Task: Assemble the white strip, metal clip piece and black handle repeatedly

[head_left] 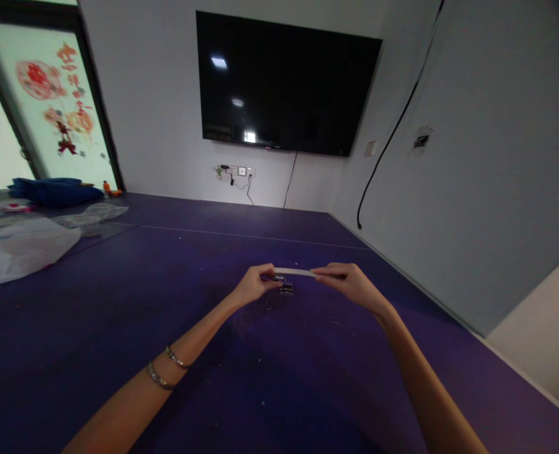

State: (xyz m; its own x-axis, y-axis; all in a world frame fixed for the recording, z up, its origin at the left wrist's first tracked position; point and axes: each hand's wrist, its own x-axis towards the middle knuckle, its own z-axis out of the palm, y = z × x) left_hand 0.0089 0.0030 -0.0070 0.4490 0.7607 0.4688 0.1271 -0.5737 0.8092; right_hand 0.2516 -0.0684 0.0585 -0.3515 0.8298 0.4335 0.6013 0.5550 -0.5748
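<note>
A thin white strip (pixel 294 272) is stretched level between my two hands, low over the purple surface. My left hand (pixel 255 284) pinches its left end between thumb and fingers; two bracelets circle that wrist. At the strip's other end, the fingertips of my right hand (pixel 348 280) are closed on it. Just below the strip, beside my left fingers, is a small dark, shiny piece (pixel 286 288). A second small metallic bit (pixel 278 278) shows at my left fingertips, and I cannot tell whether it is joined to the strip.
Clear plastic bags (pixel 28 249) and a dark blue cloth bundle (pixel 55 191) lie at the left. A large television (pixel 283 82) hangs on the wall ahead, above sockets with cords (pixel 241 171). Along the right wall (pixel 487 157) dangles a black cable (pixel 392 132).
</note>
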